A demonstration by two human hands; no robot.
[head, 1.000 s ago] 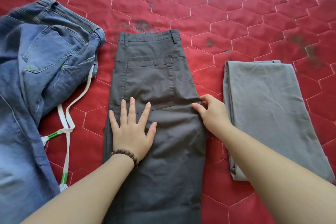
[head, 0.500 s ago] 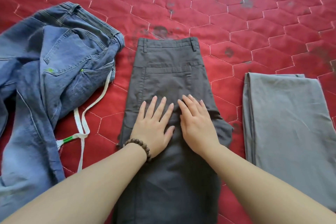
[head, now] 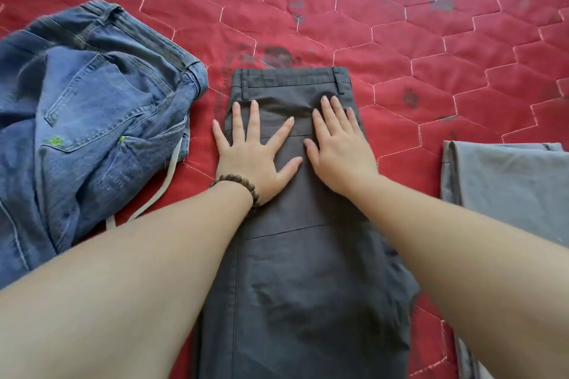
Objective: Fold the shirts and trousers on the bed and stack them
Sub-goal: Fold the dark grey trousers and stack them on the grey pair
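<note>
Dark grey trousers [head: 295, 280] lie folded lengthwise in the middle of the bed, waistband at the far end. My left hand [head: 255, 151], with a bead bracelet at the wrist, lies flat with spread fingers on their upper part, just below the waistband. My right hand [head: 338, 148] presses flat beside it on the same trousers. Crumpled blue jeans [head: 92, 120] with a white strap lie to the left. Light grey folded trousers [head: 508, 191] lie at the right edge.
A red quilted bedspread [head: 431, 40] with a hexagon stitch pattern and dark stains covers the whole bed. Open bedspread stretches beyond the waistband at the far side.
Both hands slid up the dark grey trousers toward the waistband. My right hand left the trousers' right edge and came to lie flat beside the left one.
</note>
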